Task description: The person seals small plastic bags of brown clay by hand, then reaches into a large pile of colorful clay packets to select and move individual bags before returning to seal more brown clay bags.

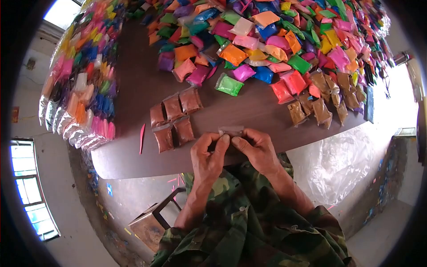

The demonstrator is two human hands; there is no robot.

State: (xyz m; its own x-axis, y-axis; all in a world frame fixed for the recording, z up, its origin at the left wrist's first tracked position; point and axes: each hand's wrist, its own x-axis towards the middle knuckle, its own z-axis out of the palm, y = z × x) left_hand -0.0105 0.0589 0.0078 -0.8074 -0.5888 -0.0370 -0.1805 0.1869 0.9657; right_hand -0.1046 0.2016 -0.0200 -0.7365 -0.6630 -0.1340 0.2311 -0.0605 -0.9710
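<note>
Near the front edge of the dark table, my left hand (210,153) and my right hand (255,149) pinch a small clear packet (231,130) between thumbs and fingers. The packet lies across the fingertips of both hands, and its lower part is hidden behind the thumbs. Just left of my left hand, several reddish-brown packets (172,106) lie in two rows on the table. A thin pink plastic tool (142,139) rests farther left.
A big heap of colourful packets (233,54) covers the back of the table (129,160). Brown packets (322,112) lie at the right. Bundled packets in clear film (81,84) line the left side. A stool (149,227) and plastic sheeting (340,164) are below.
</note>
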